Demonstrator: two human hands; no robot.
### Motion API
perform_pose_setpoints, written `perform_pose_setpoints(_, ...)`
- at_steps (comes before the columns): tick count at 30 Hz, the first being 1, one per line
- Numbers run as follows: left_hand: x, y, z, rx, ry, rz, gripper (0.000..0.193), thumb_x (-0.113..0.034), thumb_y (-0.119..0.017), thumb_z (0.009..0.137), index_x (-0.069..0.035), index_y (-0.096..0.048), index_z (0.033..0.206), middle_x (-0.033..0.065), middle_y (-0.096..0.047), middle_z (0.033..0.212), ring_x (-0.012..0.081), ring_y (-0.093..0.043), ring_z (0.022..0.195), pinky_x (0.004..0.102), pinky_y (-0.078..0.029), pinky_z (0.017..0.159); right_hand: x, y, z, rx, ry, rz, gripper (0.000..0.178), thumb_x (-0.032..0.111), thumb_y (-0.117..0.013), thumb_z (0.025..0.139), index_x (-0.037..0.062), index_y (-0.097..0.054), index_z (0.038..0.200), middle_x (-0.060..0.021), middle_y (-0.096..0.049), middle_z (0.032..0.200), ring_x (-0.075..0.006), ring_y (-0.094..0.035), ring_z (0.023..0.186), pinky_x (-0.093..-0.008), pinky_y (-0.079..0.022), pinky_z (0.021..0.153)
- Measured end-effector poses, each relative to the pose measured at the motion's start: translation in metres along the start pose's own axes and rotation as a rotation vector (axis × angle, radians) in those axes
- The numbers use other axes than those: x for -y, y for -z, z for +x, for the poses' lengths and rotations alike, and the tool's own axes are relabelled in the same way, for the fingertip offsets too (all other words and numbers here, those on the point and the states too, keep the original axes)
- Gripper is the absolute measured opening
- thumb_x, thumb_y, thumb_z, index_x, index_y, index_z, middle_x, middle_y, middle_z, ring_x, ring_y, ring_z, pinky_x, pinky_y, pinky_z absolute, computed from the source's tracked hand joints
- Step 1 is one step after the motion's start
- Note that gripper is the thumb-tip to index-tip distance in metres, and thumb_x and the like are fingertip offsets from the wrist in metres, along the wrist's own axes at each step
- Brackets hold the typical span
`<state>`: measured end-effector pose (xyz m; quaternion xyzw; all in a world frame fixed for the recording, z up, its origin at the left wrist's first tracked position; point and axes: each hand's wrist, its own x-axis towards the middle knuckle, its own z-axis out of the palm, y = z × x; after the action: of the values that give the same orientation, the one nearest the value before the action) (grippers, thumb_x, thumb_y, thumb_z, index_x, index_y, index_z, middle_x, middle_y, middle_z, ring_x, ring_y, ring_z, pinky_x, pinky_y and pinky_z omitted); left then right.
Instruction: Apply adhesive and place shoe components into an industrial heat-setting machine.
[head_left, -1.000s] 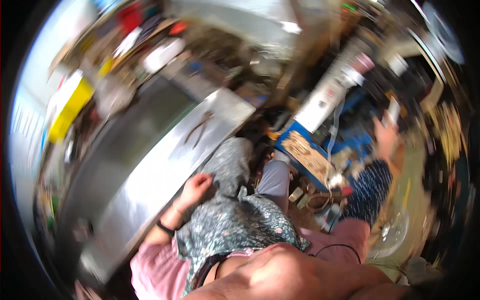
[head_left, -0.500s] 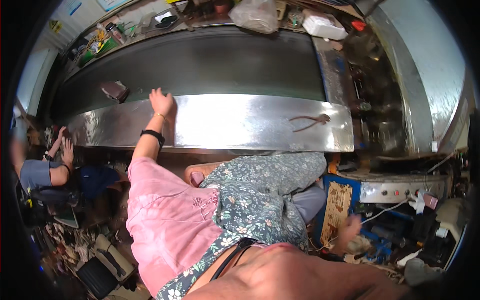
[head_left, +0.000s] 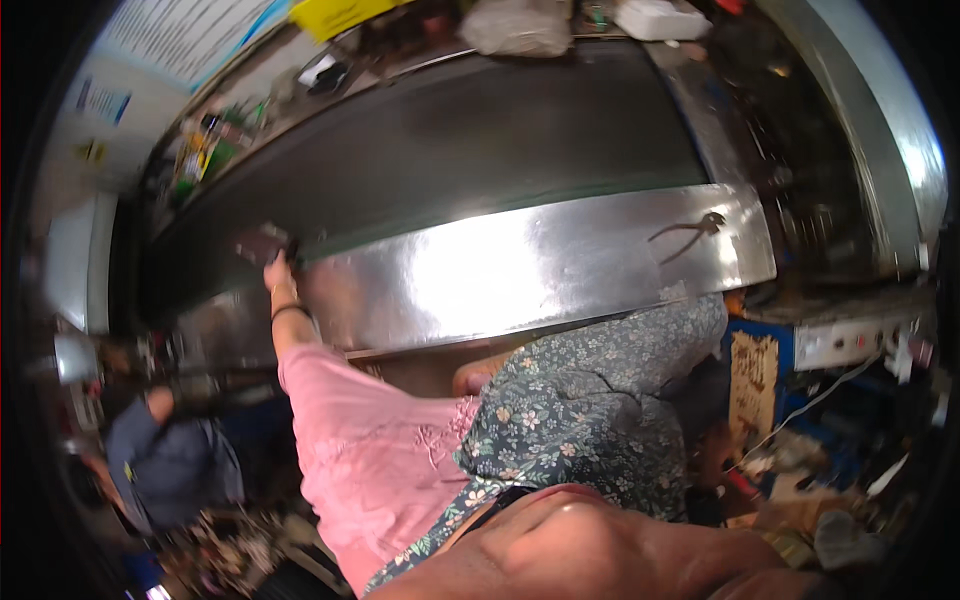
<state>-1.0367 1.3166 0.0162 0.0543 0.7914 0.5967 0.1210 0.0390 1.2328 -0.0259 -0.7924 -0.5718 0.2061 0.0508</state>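
Observation:
My left hand (head_left: 279,270), with a dark band at the wrist, reaches far to the left. Its fingertips meet a dark reddish-brown, blocky thing (head_left: 262,243) on the dark flat belt (head_left: 500,130). Blur hides whether the fingers close around it. Under that forearm runs a long shiny steel plate (head_left: 560,250) along the belt's near side. Rust-brown pincers (head_left: 695,235) lie with handles apart on the plate's right end. My right hand (head_left: 714,455) is low on the right, dim and smeared, near the blue machine; its fingers cannot be made out.
Another person (head_left: 175,460) in dark blue is at the lower left, beside the plate's far left end. Along the back ledge are a clear plastic bag (head_left: 515,28) and a white foam box (head_left: 660,18). A control panel (head_left: 850,343) and a white cable (head_left: 800,410) are at right.
My left hand has moved left from the plate's edge to the reddish-brown thing. The whole view has turned and shifted. The other person now leans lower, with their hands no longer visible.

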Motion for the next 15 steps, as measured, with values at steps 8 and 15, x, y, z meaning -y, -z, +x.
perform_pose_setpoints(8,0.022,-0.011,-0.018,0.244,-0.52,0.863,0.057,-0.047,-0.051,0.096,0.006,-0.064,0.113,0.0152,-0.069,0.106,0.0247,-0.062,0.099,0.0351,-0.047,0.089,-0.02,-0.022,-0.02,-0.266,-0.062,0.038,0.032,0.024,-0.054,0.088,0.0071,-0.065,0.112,-0.0165,-0.067,0.108,-0.0356,-0.063,0.102,-0.0436,-0.049,0.086)
perform_pose_setpoints(15,-0.014,-0.19,-0.031,0.496,-0.259,0.447,0.045,-0.029,-0.056,0.096,0.005,-0.055,0.126,0.0157,-0.069,0.102,0.0234,-0.063,0.093,0.0346,-0.05,0.083,0.001,-0.041,-0.068,-0.18,-0.358,0.209,0.025,0.021,-0.059,0.082,0.0096,-0.072,0.102,-0.0157,-0.069,0.101,-0.0356,-0.065,0.096,-0.0437,-0.051,0.085)
